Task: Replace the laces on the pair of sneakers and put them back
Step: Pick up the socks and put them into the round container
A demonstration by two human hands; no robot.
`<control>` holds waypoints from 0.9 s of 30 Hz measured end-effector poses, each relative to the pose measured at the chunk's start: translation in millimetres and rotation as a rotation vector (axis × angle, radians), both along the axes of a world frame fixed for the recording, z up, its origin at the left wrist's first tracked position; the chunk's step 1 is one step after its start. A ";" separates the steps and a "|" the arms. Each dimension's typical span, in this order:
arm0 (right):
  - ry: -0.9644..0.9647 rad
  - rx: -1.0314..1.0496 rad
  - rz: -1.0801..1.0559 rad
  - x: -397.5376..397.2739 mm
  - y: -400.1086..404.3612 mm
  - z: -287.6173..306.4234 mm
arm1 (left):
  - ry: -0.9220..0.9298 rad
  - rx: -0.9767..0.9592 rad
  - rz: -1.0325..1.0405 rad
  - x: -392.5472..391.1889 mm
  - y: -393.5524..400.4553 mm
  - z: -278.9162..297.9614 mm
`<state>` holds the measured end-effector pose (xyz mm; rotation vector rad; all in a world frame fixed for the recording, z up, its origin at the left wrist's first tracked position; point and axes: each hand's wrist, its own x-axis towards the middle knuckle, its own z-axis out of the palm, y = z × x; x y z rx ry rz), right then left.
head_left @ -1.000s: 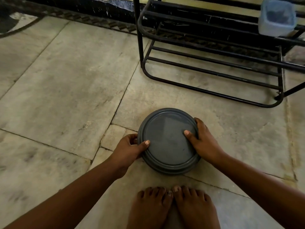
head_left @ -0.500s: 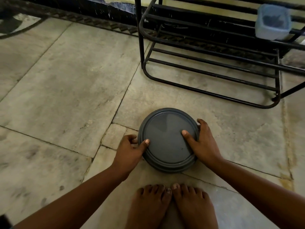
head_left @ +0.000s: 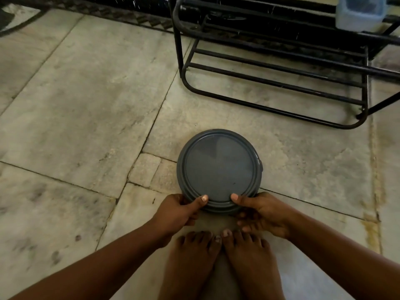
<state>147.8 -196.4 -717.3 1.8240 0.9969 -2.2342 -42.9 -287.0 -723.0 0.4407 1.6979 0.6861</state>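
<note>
One grey round tub (head_left: 219, 171) with its lid on, one black rack (head_left: 281, 68), one pale blue box (head_left: 360, 13), two hands, two bare feet; no sneakers or laces in view, so where they are cannot be told. Far left: stone floor (head_left: 75, 105) in big slabs with dark joints, a dark patterned strip along the wall at top. Left hand (head_left: 176, 210) grips the tub's near-left edge, thumb lying on the lid rim, fingers curled down the side and mostly hidden. The tub stands on the floor at centre, just ahead of the toes, lid flat and facing up, a small tab on its right rim. Right hand (head_left: 263, 213) holds the near-right edge, thumb on the lid rim, fingers curled under at the side wall, fingertips showing below. The two thumbs point toward each other across the near rim, apart. Feet (head_left: 218, 263) side by side below the tub, between the forearms, big toes touching. Upper right: the rack stands on the floor well beyond the tub, with bare bar shelves. The box sits on an upper bar at the top right corner, partly cut by the frame edge, dark contents unclear.
</note>
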 end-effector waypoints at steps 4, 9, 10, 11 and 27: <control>0.037 0.009 -0.023 2.3 -3.7 -1.6 | 0.019 -0.014 -0.021 0.4 1.1 -0.8; 0.045 0.074 -0.071 5.9 5.7 0.8 | 0.045 0.024 0.078 -8.3 10.1 2.3; 0.055 0.074 -0.098 6.1 10.0 2.1 | 0.041 0.048 0.110 -9.5 13.5 3.6; 0.065 0.078 -0.118 6.2 13.8 3.7 | 0.037 0.071 0.132 -9.7 17.0 5.2; 0.194 0.400 -0.359 -65.2 191.1 36.7 | 0.013 0.173 0.174 -58.6 229.4 52.5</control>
